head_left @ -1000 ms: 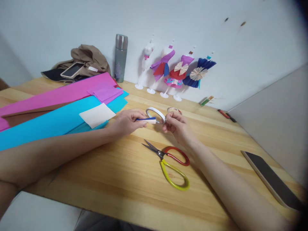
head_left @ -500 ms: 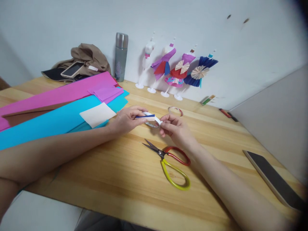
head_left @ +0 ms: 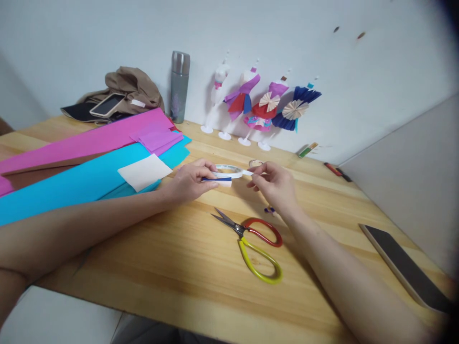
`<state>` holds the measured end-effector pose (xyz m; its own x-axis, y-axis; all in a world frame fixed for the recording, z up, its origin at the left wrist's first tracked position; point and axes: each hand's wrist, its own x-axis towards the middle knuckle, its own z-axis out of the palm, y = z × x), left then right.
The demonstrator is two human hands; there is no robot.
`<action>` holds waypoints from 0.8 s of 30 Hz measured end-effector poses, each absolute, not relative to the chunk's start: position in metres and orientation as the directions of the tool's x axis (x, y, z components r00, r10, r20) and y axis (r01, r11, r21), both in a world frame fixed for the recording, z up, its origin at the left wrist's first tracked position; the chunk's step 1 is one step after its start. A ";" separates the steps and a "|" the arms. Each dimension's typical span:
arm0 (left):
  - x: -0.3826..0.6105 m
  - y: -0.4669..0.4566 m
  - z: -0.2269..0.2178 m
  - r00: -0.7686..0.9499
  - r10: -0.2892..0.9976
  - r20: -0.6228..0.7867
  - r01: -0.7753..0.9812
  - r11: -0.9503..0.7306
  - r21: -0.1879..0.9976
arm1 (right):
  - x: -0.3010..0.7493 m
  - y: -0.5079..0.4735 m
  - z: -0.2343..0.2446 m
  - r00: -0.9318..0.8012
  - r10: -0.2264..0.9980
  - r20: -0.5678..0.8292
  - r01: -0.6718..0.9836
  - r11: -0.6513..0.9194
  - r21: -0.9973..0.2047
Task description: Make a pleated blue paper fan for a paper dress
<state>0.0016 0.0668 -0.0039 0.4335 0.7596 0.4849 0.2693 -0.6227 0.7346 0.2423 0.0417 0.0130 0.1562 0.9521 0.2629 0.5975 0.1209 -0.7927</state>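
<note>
Fingertips of the left hand (head_left: 188, 180) pinch a small blue-and-cream folded paper piece (head_left: 218, 180) against a white ring-shaped roll of tape (head_left: 228, 170), held just above the pale wooden tabletop (head_left: 172, 258). The right hand (head_left: 274, 185) pinches the roll's free white end (head_left: 248, 172) between thumb and forefinger. Red-and-yellow-handled scissors (head_left: 255, 241) lie open nearer the front edge, amid bare wood. Cyan and magenta paper sheets (head_left: 82, 167) cover the left side; a grey steel flask (head_left: 179, 87) stands at the white wall (head_left: 107, 38).

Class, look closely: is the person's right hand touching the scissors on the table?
Apart. In the head view the right hand pinches tape above bare wood, and the scissors lie nearer the person.
</note>
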 end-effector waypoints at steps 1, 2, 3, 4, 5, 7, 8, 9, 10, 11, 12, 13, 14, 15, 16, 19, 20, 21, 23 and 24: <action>0.002 0.067 -0.004 0.431 0.758 0.489 0.260 -0.623 0.737 | 0.249 0.046 0.012 0.204 0.946 0.252 0.661 0.057 -0.748; 0.002 0.067 -0.004 0.430 0.758 0.490 0.253 -0.622 0.741 | 0.256 0.051 0.011 0.235 0.940 0.248 0.691 0.018 -0.723; 0.002 0.067 -0.004 0.429 0.759 0.489 0.247 -0.620 0.745 | 0.262 0.055 0.010 0.256 0.935 0.247 0.715 -0.011 -0.699; 0.003 0.067 -0.004 0.429 0.761 0.487 0.241 -0.616 0.750 | 0.267 0.058 0.008 0.268 0.931 0.247 0.743 -0.037 -0.668; 0.003 0.066 -0.004 0.431 0.762 0.484 0.235 -0.612 0.755 | 0.270 0.061 0.006 0.263 0.933 0.246 0.774 -0.052 -0.631; 0.003 0.065 -0.004 0.434 0.765 0.475 0.226 -0.603 0.765 | 0.275 0.066 0.002 0.240 0.941 0.238 0.814 -0.061 -0.577; 0.003 0.064 -0.004 0.434 0.767 0.472 0.220 -0.598 0.771 | 0.276 0.067 0.001 0.225 0.946 0.233 0.823 -0.057 -0.565; 0.003 0.064 -0.004 0.432 0.770 0.469 0.214 -0.593 0.777 | 0.276 0.067 0.001 0.219 0.948 0.231 0.822 -0.051 -0.567; 0.003 0.064 -0.004 0.429 0.774 0.466 0.207 -0.586 0.784 | 0.276 0.067 0.003 0.219 0.947 0.236 0.822 -0.049 -0.567; 0.003 0.064 -0.004 0.424 0.778 0.464 0.199 -0.580 0.790 | 0.276 0.066 0.007 0.219 0.945 0.245 0.824 -0.045 -0.565; 0.003 0.064 -0.004 0.419 0.781 0.464 0.190 -0.575 0.796 | 0.276 0.063 0.013 0.202 0.948 0.247 0.828 -0.030 -0.560; 0.003 0.064 -0.004 0.415 0.784 0.463 0.184 -0.570 0.801 | 0.275 0.059 0.020 0.171 0.955 0.242 0.836 -0.011 -0.549; 0.003 0.065 -0.005 0.411 0.787 0.460 0.181 -0.565 0.805 | 0.273 0.053 0.028 0.104 0.971 0.217 0.845 0.029 -0.535; 0.003 0.065 -0.005 0.405 0.792 0.456 0.182 -0.558 0.809 | 0.271 0.046 0.036 -0.018 0.989 0.144 0.849 0.092 -0.520; 0.004 0.064 -0.006 0.397 0.801 0.448 0.186 -0.548 0.815 | 0.267 0.037 0.045 -0.103 0.992 0.073 0.848 0.127 -0.515; 0.005 0.064 -0.008 0.370 0.845 0.387 0.185 -0.475 0.860 | 0.248 0.006 0.062 -0.460 0.860 -0.219 0.798 0.293 -0.527; 0.006 0.065 -0.010 0.358 0.861 0.361 0.161 -0.437 0.885 | 0.241 -0.003 0.064 -0.517 0.798 -0.311 0.803 0.327 -0.498; 0.006 0.066 -0.011 0.346 0.877 0.334 0.128 -0.397 0.909 | 0.234 -0.011 0.065 -0.536 0.773 -0.339 0.819 0.379 -0.431; 0.007 0.069 -0.014 0.313 0.906 0.285 0.055 -0.318 0.947 | 0.224 -0.024 0.062 -0.516 0.799 -0.309 0.847 0.424 -0.321; 0.007 0.072 -0.016 0.292 0.920 0.262 0.027 -0.282 0.959 | 0.221 -0.029 0.060 -0.494 0.814 -0.307 0.864 0.420 -0.279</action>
<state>0.0071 0.0716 -0.0160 0.2915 0.9199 0.2621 0.0269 -0.2818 0.9591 0.2211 -0.0291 0.0599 -0.4941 0.8135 -0.3068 0.8639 0.4195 -0.2787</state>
